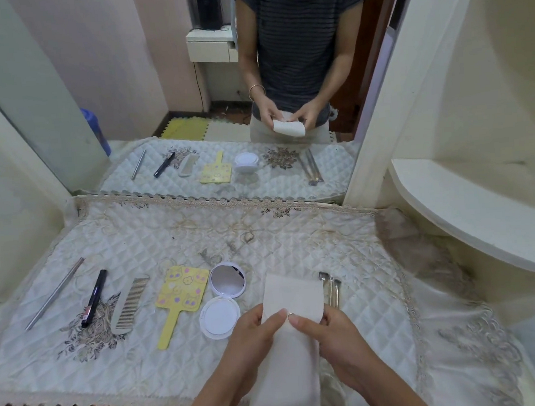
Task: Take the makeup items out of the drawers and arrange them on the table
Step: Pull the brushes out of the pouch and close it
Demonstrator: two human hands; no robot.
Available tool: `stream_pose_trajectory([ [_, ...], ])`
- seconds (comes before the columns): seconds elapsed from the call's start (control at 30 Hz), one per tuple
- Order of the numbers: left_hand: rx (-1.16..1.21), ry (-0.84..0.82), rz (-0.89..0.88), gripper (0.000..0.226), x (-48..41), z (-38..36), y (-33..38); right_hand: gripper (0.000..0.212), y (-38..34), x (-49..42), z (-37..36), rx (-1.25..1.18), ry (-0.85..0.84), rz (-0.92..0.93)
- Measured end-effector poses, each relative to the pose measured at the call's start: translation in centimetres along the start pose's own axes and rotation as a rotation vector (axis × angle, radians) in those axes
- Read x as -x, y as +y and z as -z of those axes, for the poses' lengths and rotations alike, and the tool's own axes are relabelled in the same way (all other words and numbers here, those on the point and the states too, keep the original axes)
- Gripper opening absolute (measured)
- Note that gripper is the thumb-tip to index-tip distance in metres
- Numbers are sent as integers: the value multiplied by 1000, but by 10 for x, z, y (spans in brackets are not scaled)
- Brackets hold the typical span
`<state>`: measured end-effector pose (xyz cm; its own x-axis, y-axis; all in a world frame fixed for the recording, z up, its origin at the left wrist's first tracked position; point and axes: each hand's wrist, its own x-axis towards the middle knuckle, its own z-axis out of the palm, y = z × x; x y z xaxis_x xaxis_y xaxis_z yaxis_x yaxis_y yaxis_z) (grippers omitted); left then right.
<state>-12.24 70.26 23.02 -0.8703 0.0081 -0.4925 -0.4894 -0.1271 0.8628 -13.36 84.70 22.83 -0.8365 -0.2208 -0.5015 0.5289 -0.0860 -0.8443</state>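
Grip: left hand (254, 335), right hand (331, 335) both clamped on long cream cloth pouch (291, 354), flat, plain

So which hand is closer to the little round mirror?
The left hand. It sits just below and right of the open round mirror compact, nearly beside its lower lid. The right hand is farther right, across the cream pouch both hands hold.

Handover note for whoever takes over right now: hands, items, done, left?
Left hand and right hand: both grip a beige pouch above the table's front edge.
On the cloth, left to right: metal stick, black tube, comb, yellow mirror, open compact, brushes.
Done: those six laid out.
Left: place the pouch; drawers are out of view.
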Motion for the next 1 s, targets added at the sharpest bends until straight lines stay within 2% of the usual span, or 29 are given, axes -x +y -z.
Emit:
stream_pose_trajectory([
  [0.1,3,-2,-32,10,-2,-3,-2,29,4,-2,-1,-32,26,6],
  [0.17,-1,-2,-60,17,-2,-6,-3,35,6,-2,-1,-41,42,18],
  [0.3,-10,15,-92,35,-6,-5,-11,22,7,-4,-2,-46,74,54],
  [0.43,-34,20,-78,37,-7,-5,-23,20,18,-8,-2,-11,97,30],
  [0.57,-163,165,-88,49,-8,0,-39,19,29,-21,0,-24,192,-21],
  [0.63,-267,252,-134,64,-9,7,-47,19,27,-32,2,35,270,-20],
  [0.7,-404,271,-228,66,-9,14,-56,15,24,-47,2,101,325,1],
  [0.73,-513,255,-283,65,-8,14,-60,18,24,-55,2,148,347,10],
  [0.8,-876,234,-387,71,-9,13,-72,33,28,-71,-3,277,386,18],
  [0.87,-1056,179,-338,77,-15,11,-91,44,29,-76,-9,451,415,46],
  [0.93,-1213,270,-384,86,-19,12,-110,44,32,-72,-11,608,423,132],
  [1.0,-1310,205,-394,102,-21,18,-126,47,41,-63,-9,749,362,221],
])
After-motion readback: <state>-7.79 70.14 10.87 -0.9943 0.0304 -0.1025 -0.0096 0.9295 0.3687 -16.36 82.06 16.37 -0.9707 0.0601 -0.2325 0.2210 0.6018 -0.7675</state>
